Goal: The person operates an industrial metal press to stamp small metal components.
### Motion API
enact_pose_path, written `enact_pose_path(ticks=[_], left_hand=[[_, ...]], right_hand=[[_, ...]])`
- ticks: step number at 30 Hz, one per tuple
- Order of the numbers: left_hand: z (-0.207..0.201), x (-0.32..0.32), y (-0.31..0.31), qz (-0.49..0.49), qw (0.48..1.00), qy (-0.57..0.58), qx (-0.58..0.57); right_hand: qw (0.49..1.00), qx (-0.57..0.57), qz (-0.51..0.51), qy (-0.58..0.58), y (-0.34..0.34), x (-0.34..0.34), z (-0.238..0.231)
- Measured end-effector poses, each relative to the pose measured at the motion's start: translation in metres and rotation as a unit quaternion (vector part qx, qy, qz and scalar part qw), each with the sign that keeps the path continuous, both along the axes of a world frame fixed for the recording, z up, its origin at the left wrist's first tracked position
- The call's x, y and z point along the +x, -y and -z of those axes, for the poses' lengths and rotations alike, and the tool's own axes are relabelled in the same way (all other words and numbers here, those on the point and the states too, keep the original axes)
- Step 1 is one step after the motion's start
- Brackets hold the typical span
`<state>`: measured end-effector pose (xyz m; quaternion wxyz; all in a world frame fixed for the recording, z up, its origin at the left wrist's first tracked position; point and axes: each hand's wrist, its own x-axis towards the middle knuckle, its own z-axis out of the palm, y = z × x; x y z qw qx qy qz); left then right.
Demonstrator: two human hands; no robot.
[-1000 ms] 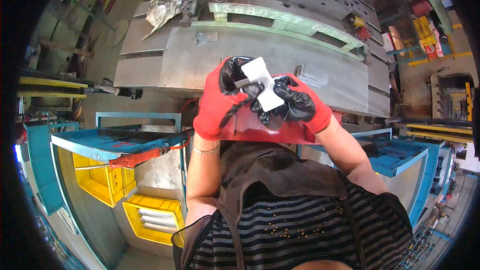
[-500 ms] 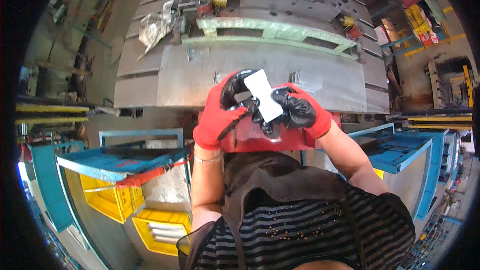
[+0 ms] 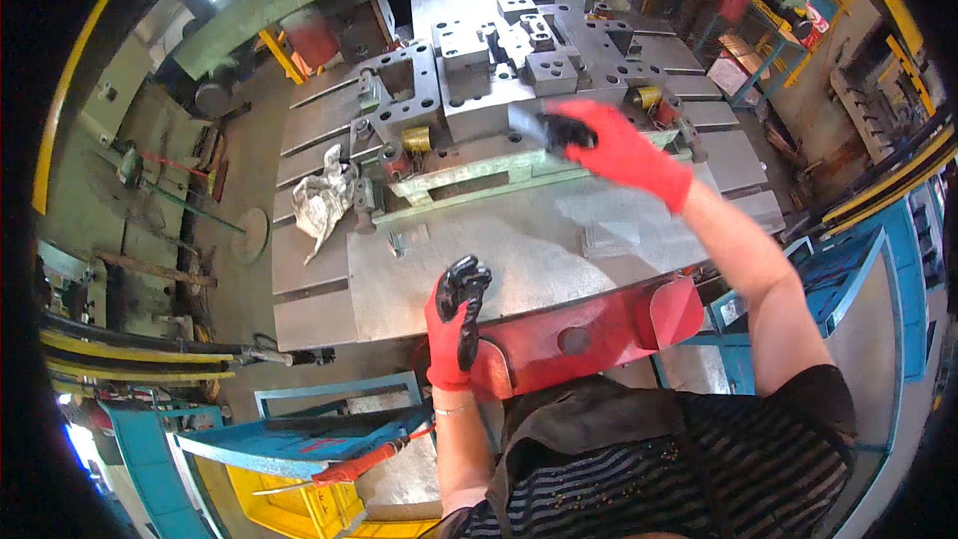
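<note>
My right hand point(image 3: 589, 140), in a red glove with black palm and fingers, reaches forward over the front of the steel die point(image 3: 489, 120). It grips a thin flat metal plate point(image 3: 525, 124), blurred by motion, which juts out to the left of the fingers. Back by the near edge of the steel table point(image 3: 539, 279), my left hand point(image 3: 459, 314) wears the same kind of glove. Its fingers are curled in, and whatever they may hold is hidden. A few thin flat sheets point(image 3: 611, 238) lie on the table between the hands.
A pale green slotted bar point(image 3: 479, 180) crosses in front of the die. Crumpled cloth point(image 3: 324, 202) lies at the table's left. A red metal panel point(image 3: 599, 329) stands before my body. Blue trays point(image 3: 299, 439) flank me, with a yellow crate point(image 3: 289, 499) below left.
The hands were together around the pale plate. Now the right hand has carried a plate forward to the die, and the left has drawn apart. The view has tilted up, showing more of the die.
</note>
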<state>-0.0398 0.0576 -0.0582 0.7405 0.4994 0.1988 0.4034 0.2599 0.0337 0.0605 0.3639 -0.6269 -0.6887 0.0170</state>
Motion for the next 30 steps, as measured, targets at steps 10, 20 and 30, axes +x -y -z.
enact_pose_path(ticks=[10, 20, 30], left_hand=[[0.039, -0.037, 0.007, -0.129, 0.984, -0.104, -0.056], [0.050, -0.078, 0.015, -0.193, 0.968, -0.130, -0.091], [0.048, -0.058, 0.010, -0.154, 0.975, -0.154, -0.040]], right_hand=[[0.924, -0.012, 0.147, 0.353, -0.165, 0.083, -0.034], [0.919, -0.163, 0.118, 0.338, -0.207, 0.101, -0.029], [0.932, -0.248, 0.132, 0.231, -0.237, 0.129, -0.027]])
